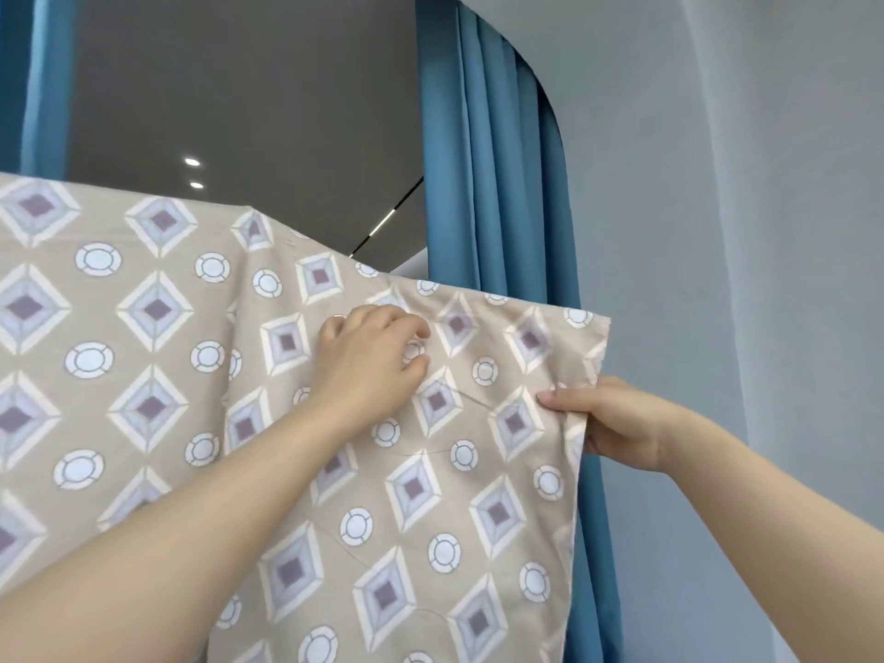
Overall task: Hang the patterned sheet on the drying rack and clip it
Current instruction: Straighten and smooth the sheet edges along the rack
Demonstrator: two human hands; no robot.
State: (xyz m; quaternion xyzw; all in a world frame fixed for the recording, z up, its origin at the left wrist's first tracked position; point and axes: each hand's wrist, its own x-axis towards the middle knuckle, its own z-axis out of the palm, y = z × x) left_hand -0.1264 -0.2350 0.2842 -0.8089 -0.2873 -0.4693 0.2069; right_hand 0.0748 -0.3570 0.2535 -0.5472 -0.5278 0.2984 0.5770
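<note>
Left forearm: I saw it reach up from the lower left corner, crossing in front of the cloth.
Right forearm: it came in from the lower right edge, bare to the frame's border.
Right hand (622, 423): I found it at the sheet's right side edge, thumb on the front face and the other fingers behind, so the fingers were pinched on the hem.
Left hand (368, 361): it lay on the front of the cloth just left of the right hand and a little higher, knuckles toward me, fingers (406, 323) curled and bunching a small fold; I read that as a loose pinch on the fabric.
Patterned sheet (201, 375): beige, printed with grey-and-purple diamonds and white ringed circles. I saw it held up and hanging in front of me, filling the left and centre of the view, its top edge sloping down toward the right corner.
Drying rack: I could not make it out; whatever carried the top edge was hidden by the cloth.
Writing: I could read no brand, label or lettering on the sheet or anywhere else.
Blue curtain (497, 184): it hung in folds just behind the sheet's right side.
Wall (741, 232): pale grey, to the right of the curtain.
Ceiling (239, 88): dark grey, with two small round lights (192, 162) and a thin light strip farther off.
</note>
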